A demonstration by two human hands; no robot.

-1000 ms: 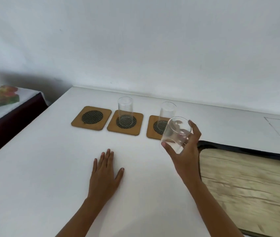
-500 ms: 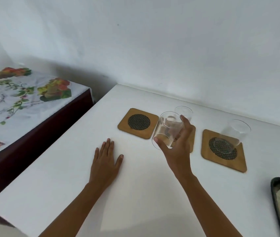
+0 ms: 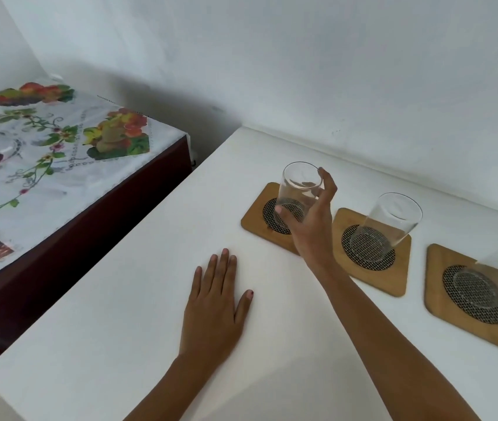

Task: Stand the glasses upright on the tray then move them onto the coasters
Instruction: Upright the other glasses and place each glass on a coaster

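Note:
My right hand (image 3: 311, 226) grips a clear glass (image 3: 297, 189) upright over the leftmost wooden coaster (image 3: 256, 218); I cannot tell whether its base touches the mesh. A second glass (image 3: 384, 227) stands on the middle coaster (image 3: 399, 268). A third glass (image 3: 493, 278) stands on the right coaster (image 3: 442, 311), cut off by the frame edge. My left hand (image 3: 215, 308) lies flat, palm down, on the white table (image 3: 120, 299), fingers spread, holding nothing. The tray is out of view.
The white wall (image 3: 302, 71) runs close behind the coasters. To the left, past the table's edge, stands a lower dark table (image 3: 114, 214) under a fruit-patterned cloth (image 3: 44, 147).
My right hand carried the glass leftward, from in front of the middle coaster to over the leftmost one. The view swung left, so the tray left the frame. My left hand stayed flat.

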